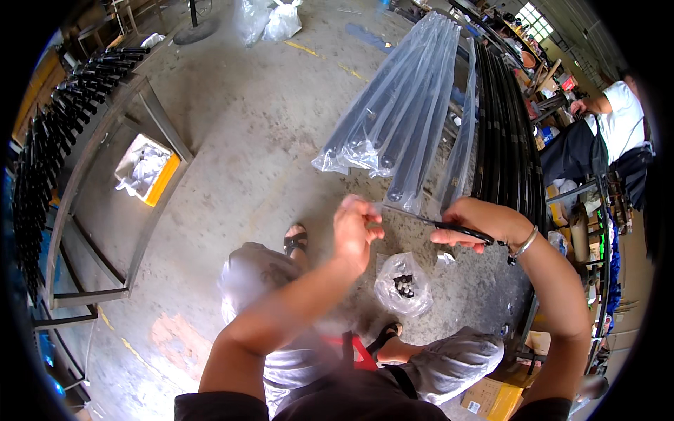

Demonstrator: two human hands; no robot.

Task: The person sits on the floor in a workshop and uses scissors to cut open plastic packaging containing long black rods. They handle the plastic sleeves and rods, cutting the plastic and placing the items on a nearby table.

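Observation:
My right hand is closed around the black handles of a pair of scissors, their blades pointing left. Facing it, my left hand has its fingers pinched together near the blade tips, on what looks like the end of a clear plastic sleeve. That sleeve covers one of several long tubes lying side by side, wrapped in clear plastic, running away from me. Right of them lie bare black tubes. Below my hands, an open clear plastic bag on the floor holds small dark and light parts.
On the left stands a metal rack stacked with black tubes. Beside its legs is a yellow-and-white box with white plastic inside. A person sits at the far right near cluttered shelves. A cardboard box is by my right leg.

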